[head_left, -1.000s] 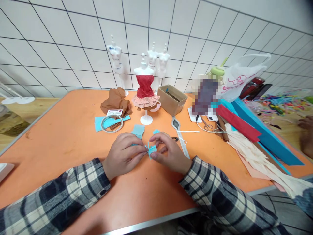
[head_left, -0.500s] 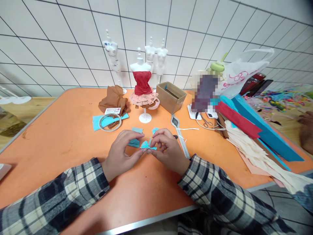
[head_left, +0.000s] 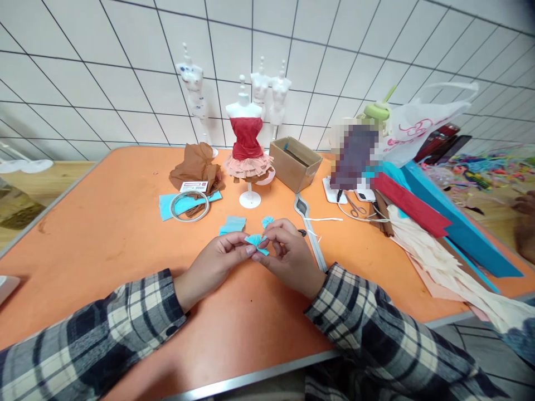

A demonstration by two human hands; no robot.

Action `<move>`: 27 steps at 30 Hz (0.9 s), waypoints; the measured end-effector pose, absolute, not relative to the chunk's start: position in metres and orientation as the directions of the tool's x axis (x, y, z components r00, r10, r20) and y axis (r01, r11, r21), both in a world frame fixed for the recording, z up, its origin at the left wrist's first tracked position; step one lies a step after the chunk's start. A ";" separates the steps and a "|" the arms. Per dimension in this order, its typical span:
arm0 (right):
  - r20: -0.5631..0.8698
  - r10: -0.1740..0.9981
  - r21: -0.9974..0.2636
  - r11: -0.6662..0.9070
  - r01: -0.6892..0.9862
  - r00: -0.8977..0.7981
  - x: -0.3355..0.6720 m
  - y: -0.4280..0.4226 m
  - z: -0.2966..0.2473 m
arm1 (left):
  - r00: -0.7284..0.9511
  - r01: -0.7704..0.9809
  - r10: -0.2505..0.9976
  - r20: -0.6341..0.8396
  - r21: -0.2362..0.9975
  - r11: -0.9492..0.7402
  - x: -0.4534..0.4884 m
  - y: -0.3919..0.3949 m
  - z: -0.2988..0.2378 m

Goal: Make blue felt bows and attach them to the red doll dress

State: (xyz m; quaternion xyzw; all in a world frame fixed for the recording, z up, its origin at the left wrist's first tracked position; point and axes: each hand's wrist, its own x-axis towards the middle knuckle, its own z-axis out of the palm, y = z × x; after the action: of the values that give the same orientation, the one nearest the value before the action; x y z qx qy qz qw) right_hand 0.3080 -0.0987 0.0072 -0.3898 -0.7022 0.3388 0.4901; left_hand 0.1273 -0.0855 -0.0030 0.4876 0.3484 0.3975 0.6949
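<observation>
Between my two hands is a small bow-shaped piece of turquoise crepe paper [head_left: 254, 240], gathered at its middle. My left hand [head_left: 217, 262] pinches its left side between thumb and fingers. From the right, my right hand [head_left: 288, 253] grips the other side with curled fingers. Just beyond my fingers lie a second gathered turquoise piece [head_left: 267, 221] and some flat turquoise pieces [head_left: 233, 224]. Farther back stands a small white dress form in a red bodice [head_left: 246, 137] and a ruffled pink skirt [head_left: 247, 165].
Left of the dress form sit crumpled brown paper [head_left: 195, 167] and a tape roll [head_left: 173, 207]. A cardboard box [head_left: 292, 169], a grey strap [head_left: 311, 234] and scissors [head_left: 356, 208] are on the right. Cream paper strips [head_left: 434, 262] hang over the table's right edge.
My left fingers have closed in on the turquoise paper, which has turned and lifted slightly so that its fan-shaped half shows upward. The view has shifted a little.
</observation>
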 end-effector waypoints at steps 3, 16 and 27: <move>0.421 0.888 -0.884 0.447 0.134 -0.184 0.316 -0.098 0.008 | 0.472 -0.250 0.871 -0.133 0.928 0.277 0.127 -0.085 -0.001; 0.635 0.590 -0.480 0.807 0.344 -0.498 0.334 -0.079 0.006 | 0.629 -0.274 0.726 -0.278 0.795 0.542 0.120 -0.080 0.001; 0.615 0.681 -0.486 0.725 0.489 -0.399 0.332 -0.078 -0.001 | 0.567 -0.251 0.753 -0.333 0.801 0.543 0.123 -0.079 0.000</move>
State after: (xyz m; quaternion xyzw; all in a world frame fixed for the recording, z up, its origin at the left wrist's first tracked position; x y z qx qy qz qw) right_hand 0.3318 -0.0782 -0.0005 -0.3529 -0.8284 0.1143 0.4198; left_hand 0.1225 -0.0787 -0.0001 0.3629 0.3462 0.3110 0.8073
